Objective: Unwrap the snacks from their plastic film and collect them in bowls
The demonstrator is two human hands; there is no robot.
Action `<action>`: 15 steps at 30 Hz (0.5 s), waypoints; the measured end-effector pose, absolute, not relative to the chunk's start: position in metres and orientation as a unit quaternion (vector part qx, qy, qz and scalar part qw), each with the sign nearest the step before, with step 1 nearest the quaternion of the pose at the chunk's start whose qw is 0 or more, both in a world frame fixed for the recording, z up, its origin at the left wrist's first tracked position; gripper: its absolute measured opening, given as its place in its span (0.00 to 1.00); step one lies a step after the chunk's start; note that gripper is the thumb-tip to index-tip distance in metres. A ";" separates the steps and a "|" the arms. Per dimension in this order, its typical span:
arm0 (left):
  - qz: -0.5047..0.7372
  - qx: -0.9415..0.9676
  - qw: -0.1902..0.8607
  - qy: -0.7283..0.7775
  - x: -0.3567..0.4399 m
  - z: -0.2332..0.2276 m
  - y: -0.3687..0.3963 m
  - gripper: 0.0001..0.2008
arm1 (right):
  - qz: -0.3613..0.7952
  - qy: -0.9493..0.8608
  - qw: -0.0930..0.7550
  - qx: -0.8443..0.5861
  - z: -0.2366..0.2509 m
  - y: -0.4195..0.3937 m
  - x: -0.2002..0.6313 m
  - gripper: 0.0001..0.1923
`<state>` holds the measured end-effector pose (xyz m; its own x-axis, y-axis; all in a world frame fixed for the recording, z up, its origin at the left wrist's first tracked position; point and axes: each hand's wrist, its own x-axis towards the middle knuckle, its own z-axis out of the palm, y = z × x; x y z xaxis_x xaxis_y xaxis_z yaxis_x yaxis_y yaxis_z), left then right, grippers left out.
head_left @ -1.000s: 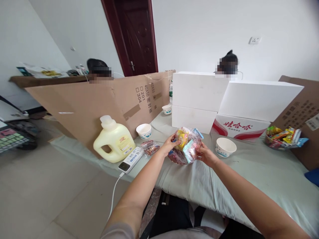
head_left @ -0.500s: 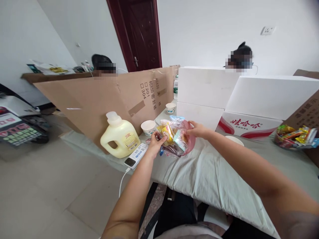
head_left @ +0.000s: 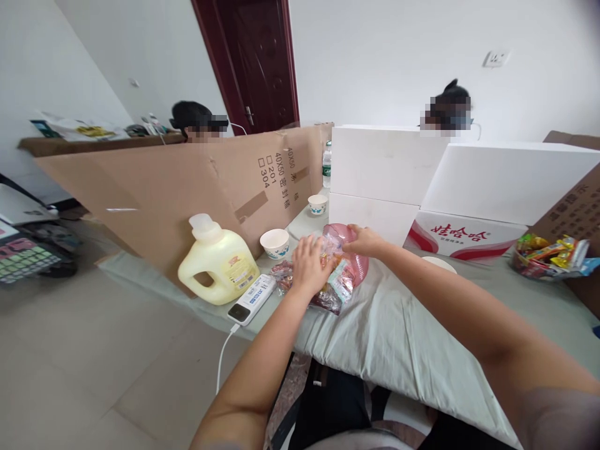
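My right hand [head_left: 364, 241] grips the rim of a pink see-through plastic bowl [head_left: 360, 265], which is tilted toward the left. Small wrapped snacks [head_left: 341, 282] in shiny clear and coloured packets lie in a pile at the bowl's mouth and on the cloth before it. Over this pile rests my left hand [head_left: 310, 265], palm down with the fingers stretched and spread. It covers part of the packets, so I cannot tell how many are still inside the bowl. A white paper bowl [head_left: 275, 244] with a blue pattern stands just beyond my left hand.
A yellow detergent jug [head_left: 220, 262] and a cabled white power bank [head_left: 252, 300] stand left. Cardboard [head_left: 187, 181] and white boxes [head_left: 379, 162] wall the far side, two people beyond. Another paper bowl [head_left: 317, 204], a water bottle [head_left: 327, 165] and a snack basket [head_left: 546, 265] are there.
My left hand has let go of a yellow packet and spread flat over the pile. More of the pink bowl shows, and the snacks lie lower, nearer me. The view has shifted slightly.
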<state>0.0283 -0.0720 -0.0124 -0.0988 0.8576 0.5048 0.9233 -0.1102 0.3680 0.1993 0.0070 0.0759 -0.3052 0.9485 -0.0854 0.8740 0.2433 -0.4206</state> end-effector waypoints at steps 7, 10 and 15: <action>0.032 -0.761 -0.108 -0.639 0.064 -0.003 -0.016 0.39 | 0.206 -0.778 0.126 -0.579 0.071 0.001 0.210 0.46; 0.060 -0.755 -0.086 -0.647 0.067 -0.006 -0.014 0.41 | 0.229 -0.759 0.157 -0.589 0.063 0.009 0.227 0.43; 0.066 -0.745 -0.065 -0.661 0.065 -0.007 -0.017 0.44 | 0.251 -0.691 0.218 -0.642 0.061 0.041 0.272 0.40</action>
